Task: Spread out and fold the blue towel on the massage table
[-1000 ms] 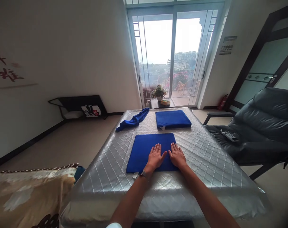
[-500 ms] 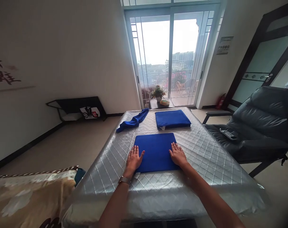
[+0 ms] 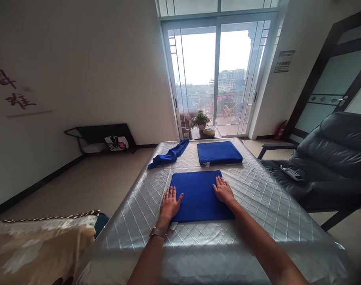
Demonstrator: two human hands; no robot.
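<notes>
A folded blue cloth lies flat in front of me on a silver quilted table cover. My left hand rests along its left edge, fingers stretched forward and thumb on the fabric. Near its right edge, my right hand lies flat with the fingers extended. Neither hand grips anything. A small white tag sticks out at the cloth's near left corner. Beyond it sits a thicker folded blue cloth stack, and to its left a crumpled blue cloth.
A dark armchair stands close on the right, with a grey device on its seat. At the far end, a potted plant sits before the glass door. A patterned tan cover is at lower left.
The view has tilted slightly up and turned left. My right hand has moved a little farther up the right edge of the folded cloth; my left hand stays at the left edge.
</notes>
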